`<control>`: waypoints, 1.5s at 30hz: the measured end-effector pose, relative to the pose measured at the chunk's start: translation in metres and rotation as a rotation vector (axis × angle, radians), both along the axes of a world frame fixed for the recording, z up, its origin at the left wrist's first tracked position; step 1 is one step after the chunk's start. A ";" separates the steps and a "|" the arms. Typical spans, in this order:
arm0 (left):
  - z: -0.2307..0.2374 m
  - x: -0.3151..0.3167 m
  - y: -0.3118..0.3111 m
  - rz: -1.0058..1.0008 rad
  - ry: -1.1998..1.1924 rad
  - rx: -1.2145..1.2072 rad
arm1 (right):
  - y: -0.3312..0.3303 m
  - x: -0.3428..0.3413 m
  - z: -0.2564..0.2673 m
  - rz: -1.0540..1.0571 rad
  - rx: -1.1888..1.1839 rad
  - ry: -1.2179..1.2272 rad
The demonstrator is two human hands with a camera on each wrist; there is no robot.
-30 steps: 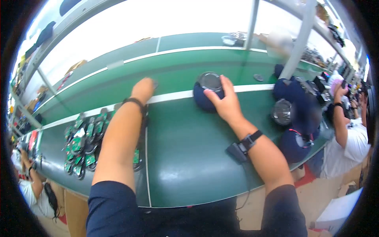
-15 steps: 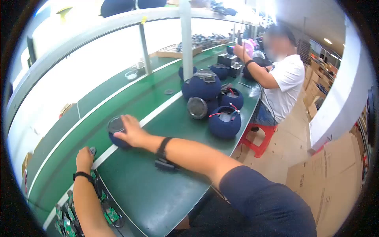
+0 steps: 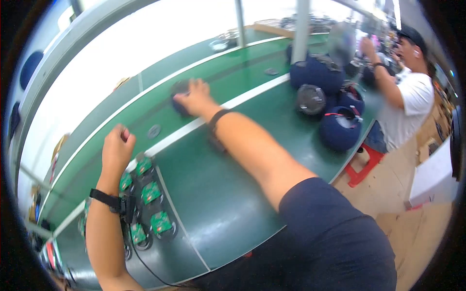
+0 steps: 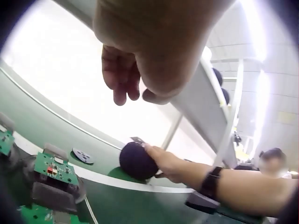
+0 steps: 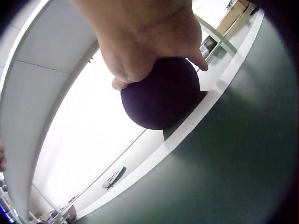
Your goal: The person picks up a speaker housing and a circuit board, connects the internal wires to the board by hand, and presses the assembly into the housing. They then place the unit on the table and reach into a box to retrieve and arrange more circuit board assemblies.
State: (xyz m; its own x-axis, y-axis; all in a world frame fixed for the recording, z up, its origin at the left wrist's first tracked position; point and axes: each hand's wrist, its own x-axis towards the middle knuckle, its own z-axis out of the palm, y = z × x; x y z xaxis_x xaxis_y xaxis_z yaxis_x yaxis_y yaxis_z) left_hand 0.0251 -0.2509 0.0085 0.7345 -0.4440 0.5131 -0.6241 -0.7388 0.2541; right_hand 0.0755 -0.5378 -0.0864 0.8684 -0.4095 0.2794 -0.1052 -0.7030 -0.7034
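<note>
Just beyond the table point(image 3: 218, 194)'s white strip point(image 3: 247, 98), the right hand point(image 3: 198, 99) has its grip clasped round a dark ball point(image 4: 138, 162), the left hand point(image 3: 118, 145) loosely curled, seemingly empty; I'd judge this placing, next calling for steady release.

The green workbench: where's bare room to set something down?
Widest: the workbench between the circuit boards and the navy ball cluster, though the right forearm passes over it. Another: beyond the white strip, between the ball in the right hand and the grey disc nearer the cluster. Boards crowd the left; balls crowd the right.
</note>
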 end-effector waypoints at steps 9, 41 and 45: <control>0.042 -0.214 0.106 -0.295 0.154 -0.094 | -0.024 0.019 -0.004 -0.030 -0.036 -0.033; -0.144 -0.281 0.287 0.798 0.100 -0.220 | 0.083 -0.212 -0.023 1.058 0.922 0.373; -0.150 -0.273 0.288 0.804 0.106 -0.211 | 0.079 -0.214 -0.022 1.033 0.950 0.360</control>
State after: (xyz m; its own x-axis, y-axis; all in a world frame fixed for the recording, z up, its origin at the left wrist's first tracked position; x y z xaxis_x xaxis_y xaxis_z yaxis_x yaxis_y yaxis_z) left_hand -0.2475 0.0371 -0.1417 0.8354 0.3329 0.4373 0.1073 -0.8792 0.4643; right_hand -0.1383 -0.4591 -0.1088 0.8487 0.5281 -0.0291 -0.1179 0.1354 -0.9837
